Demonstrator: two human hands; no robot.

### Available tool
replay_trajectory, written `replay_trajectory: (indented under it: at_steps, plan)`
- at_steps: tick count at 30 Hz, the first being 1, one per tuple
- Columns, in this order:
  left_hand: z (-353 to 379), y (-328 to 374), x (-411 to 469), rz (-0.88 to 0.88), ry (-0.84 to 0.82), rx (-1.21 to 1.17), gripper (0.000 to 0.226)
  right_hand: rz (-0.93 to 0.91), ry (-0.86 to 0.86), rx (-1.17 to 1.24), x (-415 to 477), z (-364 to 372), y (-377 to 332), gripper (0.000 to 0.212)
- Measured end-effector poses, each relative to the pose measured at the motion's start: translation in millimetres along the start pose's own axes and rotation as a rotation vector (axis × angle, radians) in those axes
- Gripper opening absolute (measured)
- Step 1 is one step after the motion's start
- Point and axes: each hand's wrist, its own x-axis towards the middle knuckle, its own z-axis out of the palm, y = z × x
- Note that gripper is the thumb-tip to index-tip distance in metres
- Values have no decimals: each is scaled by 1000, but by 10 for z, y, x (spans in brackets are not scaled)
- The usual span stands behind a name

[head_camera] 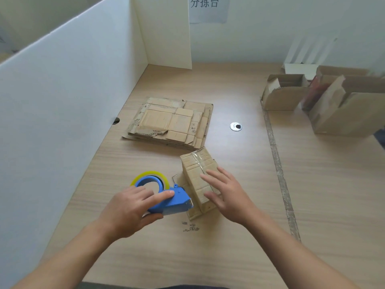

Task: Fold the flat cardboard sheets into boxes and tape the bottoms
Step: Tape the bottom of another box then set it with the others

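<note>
The left hand (130, 213) grips a blue tape dispenser (166, 200), fingers curled over its top and thumb beneath; a yellowish tape roll (149, 176) sits in it. The dispenser's front end is just beside a small folded cardboard box (198, 174) lying on the wooden tabletop (239, 236). The right hand (226, 193) rests flat on that box, fingers straight and spread. Clear tape shows along the box's far seam. Beyond lies a stack of flat cardboard sheets (169, 122). At far right stand several open cardboard boxes (281, 97). A white partition (62, 101) lines the left.
</note>
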Motion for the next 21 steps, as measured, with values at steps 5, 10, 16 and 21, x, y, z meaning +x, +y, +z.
replay_trajectory:
  at_steps: [5,10,16,21]
  plan:
    - [-16,81,53,33,3,-28,54,20,-66,245,45,-62,-184,49]
    - [-7,174,115,-10,-23,-112,54,100,-56,302,38,-55,-96,2]
    - [14,274,179,-48,-54,-222,58,139,-2,325,-60,-125,-4,14]
    - [-4,420,270,-95,-112,-299,62,121,92,344,-185,-169,132,8]
